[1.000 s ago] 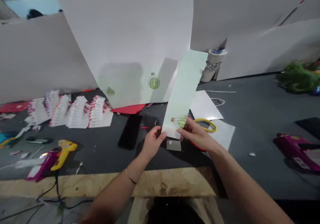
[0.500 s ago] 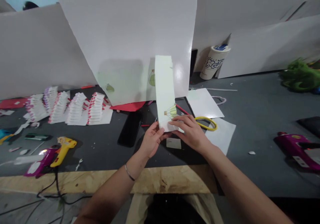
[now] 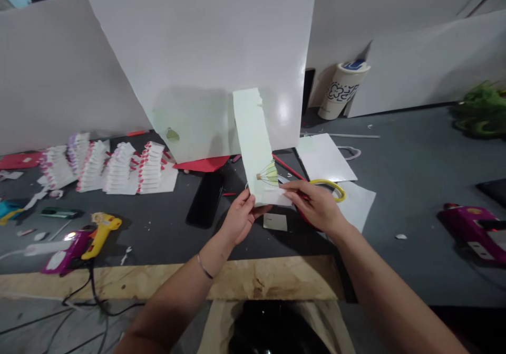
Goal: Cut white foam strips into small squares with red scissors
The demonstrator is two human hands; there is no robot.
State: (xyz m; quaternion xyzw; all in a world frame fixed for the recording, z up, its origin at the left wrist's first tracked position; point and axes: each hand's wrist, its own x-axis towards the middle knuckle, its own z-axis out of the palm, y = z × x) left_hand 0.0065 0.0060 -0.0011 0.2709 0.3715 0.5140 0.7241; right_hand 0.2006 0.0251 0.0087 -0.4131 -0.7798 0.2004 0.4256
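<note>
A long pale-green paper strip (image 3: 253,132) with a ragged right edge and a printed balloon stands tilted between my hands. My left hand (image 3: 238,217) grips its lower left corner, thumb in front and fingers behind. At its lower right a white flap sticks out, and my right hand (image 3: 316,206) pinches the end of it between thumb and fingers. Just under the strip, a small pale rectangle (image 3: 275,222) lies on the dark table. Behind my right hand shows a yellow loop (image 3: 339,191), perhaps a scissors handle, partly hidden.
A large white board (image 3: 197,42) stands behind. Left are a black phone (image 3: 204,201), several stacks of small white pieces (image 3: 150,169), and a yellow glue gun (image 3: 101,232) beside a purple power strip (image 3: 71,248). Right are white sheets (image 3: 328,159), a cup (image 3: 342,93) and another purple strip (image 3: 474,230).
The strip has swung left and now leans the other way. My right hand has moved from the balloon print to the flap on the right, which now extends outward.
</note>
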